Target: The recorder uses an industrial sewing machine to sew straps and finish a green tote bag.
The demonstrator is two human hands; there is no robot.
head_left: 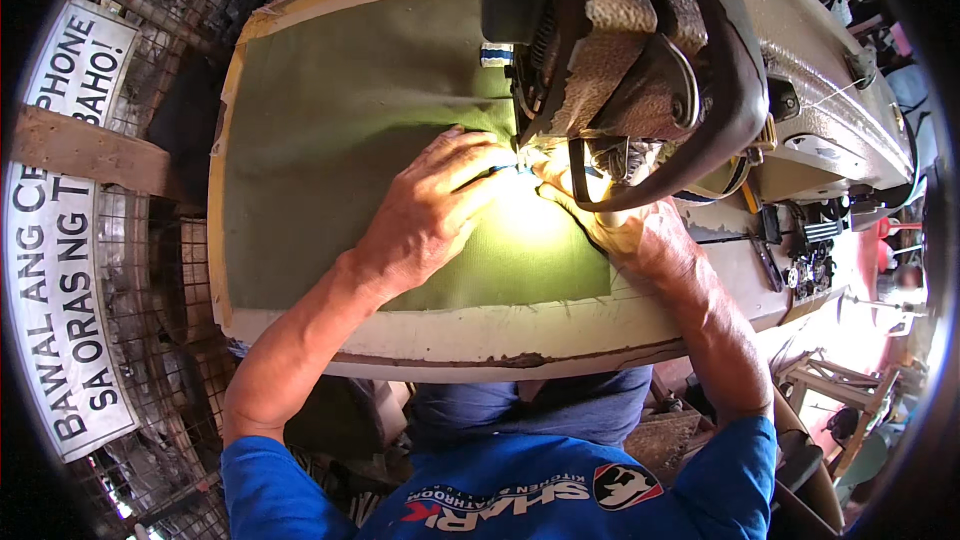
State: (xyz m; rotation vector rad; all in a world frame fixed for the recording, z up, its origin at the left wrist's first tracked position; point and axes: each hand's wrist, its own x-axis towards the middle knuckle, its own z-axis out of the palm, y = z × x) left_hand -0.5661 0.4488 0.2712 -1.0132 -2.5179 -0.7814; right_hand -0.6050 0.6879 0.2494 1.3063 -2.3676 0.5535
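Note:
A broad sheet of olive-green fabric [330, 190] lies flat under the head of a sewing machine [620, 50]. My left hand [430, 200] rests on the fabric left of the needle, fingers stretched toward it. Close to the needle on the right, my right hand [635, 230] has thumb and fingertips drawn together around a narrow webbing strip; the machine's black loop partly covers this hand. A striped webbing piece [496, 55] sits on the fabric farther back. Bright lamp light falls between both hands.
A pale worn tabletop [440, 335] carries the fabric. Right of the machine base lie dark small tools [768, 262] and metal parts [815, 265]. A wire-mesh wall with a white lettered sign [70, 240] stands at left. A wooden stool frame [835, 390] is at lower right.

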